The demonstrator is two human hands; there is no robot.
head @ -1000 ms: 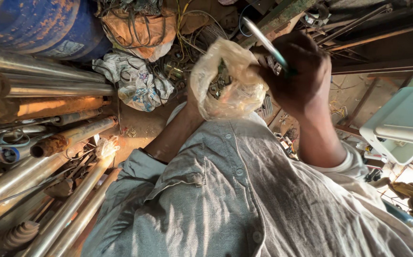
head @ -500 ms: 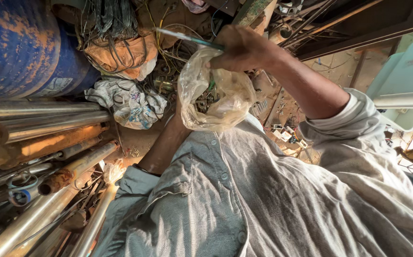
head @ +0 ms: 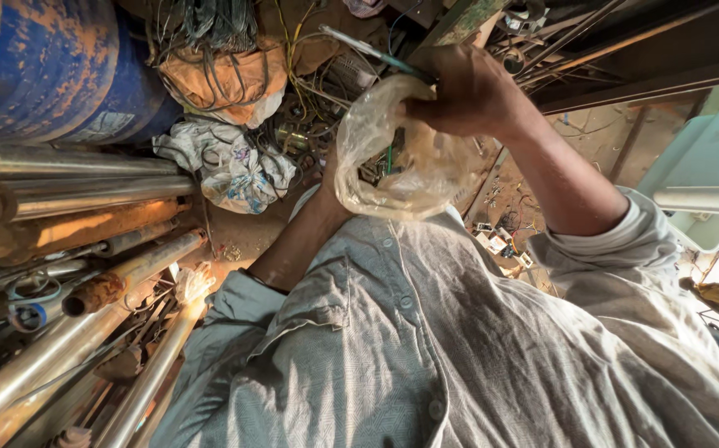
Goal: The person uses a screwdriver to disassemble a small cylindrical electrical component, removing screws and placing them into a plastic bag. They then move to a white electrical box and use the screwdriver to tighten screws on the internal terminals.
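So since a moment ago the right hand (head: 467, 95) has come over to the top of the clear plastic bag (head: 401, 158), and the bag's swung a bit further out in front of the grey shirt (head: 426, 348). That hand is closed tight, pinching the bag's mouth together with a thin green-handled tool (head: 372, 51) that sticks out to the side past the knuckles. The bag hangs below the fist, crumpled, with some small dark bits and a green piece inside, can't make out what exactly. The left hand (head: 332, 170) is mostly hidden behind the bag, forearm running up to it, so I can't tell if it's gripping or just resting there. Around them: rusty metal pipes (head: 69, 224) stacked to one side, a blue drum (head: 44, 66) above those, a bundled rag (head: 227, 166) and a tangle of wires (head: 210, 33) on the floor.
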